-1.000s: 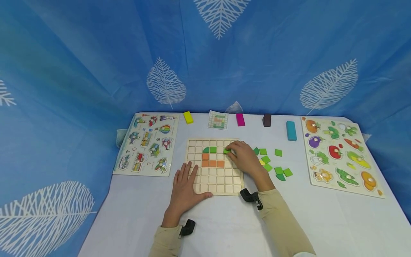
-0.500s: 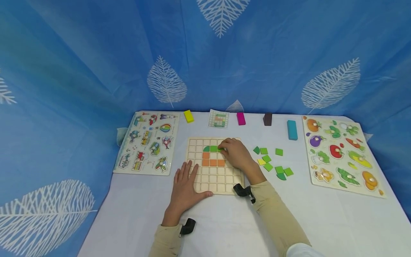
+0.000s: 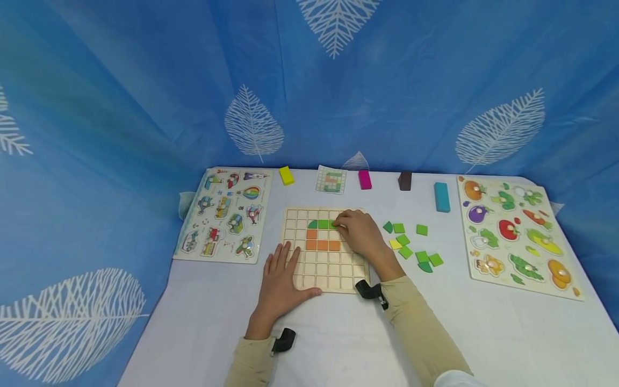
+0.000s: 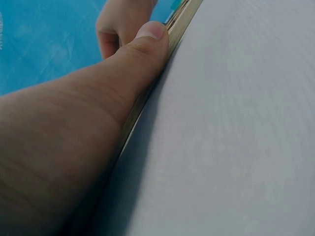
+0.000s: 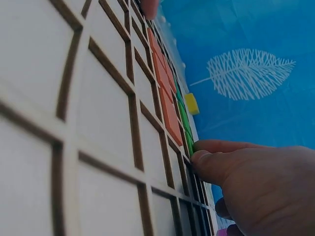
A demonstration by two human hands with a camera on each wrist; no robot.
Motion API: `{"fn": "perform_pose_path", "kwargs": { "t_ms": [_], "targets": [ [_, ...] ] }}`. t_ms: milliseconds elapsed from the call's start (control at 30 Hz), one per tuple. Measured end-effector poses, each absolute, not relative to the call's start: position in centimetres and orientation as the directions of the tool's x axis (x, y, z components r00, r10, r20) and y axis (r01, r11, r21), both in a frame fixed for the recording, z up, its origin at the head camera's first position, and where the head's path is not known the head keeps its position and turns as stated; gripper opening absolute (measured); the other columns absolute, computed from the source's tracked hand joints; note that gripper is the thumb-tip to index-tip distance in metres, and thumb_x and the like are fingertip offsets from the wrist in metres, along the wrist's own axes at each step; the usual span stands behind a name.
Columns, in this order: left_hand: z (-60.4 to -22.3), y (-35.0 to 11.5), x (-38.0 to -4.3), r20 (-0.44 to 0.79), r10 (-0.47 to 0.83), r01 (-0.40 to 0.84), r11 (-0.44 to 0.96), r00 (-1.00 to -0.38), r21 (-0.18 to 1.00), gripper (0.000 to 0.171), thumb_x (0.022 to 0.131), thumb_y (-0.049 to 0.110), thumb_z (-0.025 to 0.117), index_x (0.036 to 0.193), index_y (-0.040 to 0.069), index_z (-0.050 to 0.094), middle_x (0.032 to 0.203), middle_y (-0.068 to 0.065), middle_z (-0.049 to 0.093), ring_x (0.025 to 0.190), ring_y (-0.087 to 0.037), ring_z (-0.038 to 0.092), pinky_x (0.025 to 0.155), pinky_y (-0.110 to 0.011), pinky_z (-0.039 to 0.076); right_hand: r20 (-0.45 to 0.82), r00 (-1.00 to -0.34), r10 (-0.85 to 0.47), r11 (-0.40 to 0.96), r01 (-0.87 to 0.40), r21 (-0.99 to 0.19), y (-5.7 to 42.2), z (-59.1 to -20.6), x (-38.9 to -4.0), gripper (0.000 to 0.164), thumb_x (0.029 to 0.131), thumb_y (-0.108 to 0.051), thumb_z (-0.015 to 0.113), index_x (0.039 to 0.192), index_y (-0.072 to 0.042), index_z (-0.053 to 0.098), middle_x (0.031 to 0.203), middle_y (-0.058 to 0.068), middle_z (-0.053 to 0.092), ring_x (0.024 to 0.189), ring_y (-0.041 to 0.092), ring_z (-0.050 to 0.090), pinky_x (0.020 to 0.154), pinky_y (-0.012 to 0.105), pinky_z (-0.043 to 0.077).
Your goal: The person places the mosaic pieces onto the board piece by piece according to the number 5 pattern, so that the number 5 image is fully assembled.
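A wooden grid board lies on the table, with several orange tiles, a green quarter-round tile and a green square tile set in its cells. My right hand pinches another green square tile between thumb and index finger, at the cell just right of the first green square. In the right wrist view, the fingertips sit right at the end of the green row. My left hand rests spread over the board's left edge, its thumb along the front edge.
Loose green tiles and a yellow tile lie right of the board. Behind it are a pattern card and yellow, magenta, dark brown and teal blocks. Picture puzzles flank the board.
My right hand has moved left over the board, bringing the green square tile beside the other green square. My left hand has stayed in place.
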State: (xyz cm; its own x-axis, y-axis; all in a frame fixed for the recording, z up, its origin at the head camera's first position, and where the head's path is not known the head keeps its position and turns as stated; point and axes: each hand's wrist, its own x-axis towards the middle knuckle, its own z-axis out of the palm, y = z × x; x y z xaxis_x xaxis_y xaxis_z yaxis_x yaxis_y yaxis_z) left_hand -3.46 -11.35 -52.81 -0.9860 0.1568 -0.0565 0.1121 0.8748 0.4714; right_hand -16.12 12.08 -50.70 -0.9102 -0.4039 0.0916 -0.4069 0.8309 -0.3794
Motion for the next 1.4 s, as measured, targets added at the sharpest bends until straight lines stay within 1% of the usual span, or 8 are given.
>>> {"fn": "perform_pose_path", "kwargs": {
  "t_ms": [200,367,533,733,867,967,1200,1400],
  "targets": [
    [-53.0,-11.3,-3.3,-0.060,0.149,0.103,0.876,-0.987,0.471,0.119,0.071,0.076,0.075,0.162,0.014,0.030,0.172,-0.012,0.017,0.161,-0.033,0.008,0.128,-0.057,0.012,0.097,-0.930,-0.354,0.840,-0.362,-0.405,14.2,-50.9,-15.0,0.020,0.100,-0.022,0.067,0.115,-0.014,0.078,0.121,0.006,0.072,0.111,0.030,0.063,0.094,0.050,0.052],
    [-53.2,-11.4,-3.3,-0.037,0.148,0.115,0.879,-0.988,0.463,0.119,0.071,0.076,0.076,0.162,0.014,0.031,0.172,-0.011,0.017,0.160,-0.033,0.009,0.128,-0.057,0.012,0.123,-0.969,-0.213,0.837,-0.245,-0.489,18.0,-51.3,-13.4,0.022,0.099,-0.020,0.067,0.117,-0.010,0.075,0.122,0.012,0.071,0.111,0.034,0.062,0.095,0.052,0.051],
    [-53.3,-11.4,-3.3,-0.038,0.148,0.112,0.874,-0.988,0.473,0.119,0.071,0.076,0.074,0.162,0.014,0.030,0.173,-0.010,0.015,0.161,-0.032,0.006,0.128,-0.057,0.011,0.170,-0.984,-0.059,0.833,-0.142,-0.535,22.7,-51.6,-12.0,0.021,0.099,-0.016,0.066,0.115,-0.006,0.074,0.122,0.018,0.069,0.110,0.038,0.060,0.095,0.055,0.049],
    [-53.2,-11.5,-3.2,-0.038,0.149,0.113,0.872,-0.988,0.476,0.118,0.071,0.076,0.075,0.162,0.015,0.030,0.172,-0.010,0.015,0.161,-0.032,0.007,0.128,-0.057,0.011,0.141,-0.985,0.097,0.829,0.002,-0.560,26.3,-51.7,-11.3,0.027,0.100,-0.013,0.063,0.124,-0.002,0.069,0.134,0.024,0.062,0.117,0.042,0.052,0.099,0.058,0.043],
    [-53.2,-11.5,-3.2,-0.035,0.152,0.117,0.870,-0.988,0.479,0.118,0.071,0.076,0.075,0.162,0.015,0.030,0.172,-0.010,0.016,0.161,-0.032,0.007,0.128,-0.057,0.011,0.062,-0.991,0.122,0.839,0.070,-0.539,26.8,-51.8,-11.3,0.041,0.100,-0.013,0.061,0.139,-0.002,0.059,0.147,0.026,0.052,0.126,0.045,0.047,0.105,0.061,0.041],
    [-53.3,-11.4,-3.2,-0.037,0.154,0.118,0.872,-0.987,0.476,0.118,0.071,0.077,0.074,0.162,0.015,0.030,0.172,-0.010,0.015,0.161,-0.032,0.007,0.128,-0.057,0.011,0.020,-0.990,0.137,0.855,0.108,-0.507,26.7,-52.0,-11.5,0.048,0.100,-0.014,0.059,0.146,-0.001,0.052,0.150,0.028,0.048,0.129,0.048,0.045,0.106,0.063,0.040],
    [-53.4,-11.4,-3.4,-0.040,0.155,0.117,0.872,-0.987,0.474,0.119,0.071,0.077,0.074,0.162,0.015,0.030,0.172,-0.010,0.016,0.161,-0.031,0.006,0.128,-0.056,0.010,0.023,-0.986,0.167,0.873,0.137,-0.469,26.1,-52.0,-11.5,0.045,0.100,-0.013,0.057,0.142,0.003,0.054,0.141,0.033,0.052,0.125,0.052,0.048,0.103,0.066,0.042],
    [-53.4,-11.4,-3.5,-0.039,0.157,0.119,0.871,-0.987,0.476,0.119,0.071,0.077,0.075,0.162,0.014,0.031,0.172,-0.011,0.017,0.161,-0.032,0.007,0.128,-0.057,0.011,0.021,-0.981,0.195,0.869,0.163,-0.467,26.1,-51.9,-11.3,0.044,0.100,-0.014,0.057,0.141,0.003,0.055,0.140,0.033,0.052,0.127,0.052,0.048,0.105,0.066,0.042]
  ]
}}
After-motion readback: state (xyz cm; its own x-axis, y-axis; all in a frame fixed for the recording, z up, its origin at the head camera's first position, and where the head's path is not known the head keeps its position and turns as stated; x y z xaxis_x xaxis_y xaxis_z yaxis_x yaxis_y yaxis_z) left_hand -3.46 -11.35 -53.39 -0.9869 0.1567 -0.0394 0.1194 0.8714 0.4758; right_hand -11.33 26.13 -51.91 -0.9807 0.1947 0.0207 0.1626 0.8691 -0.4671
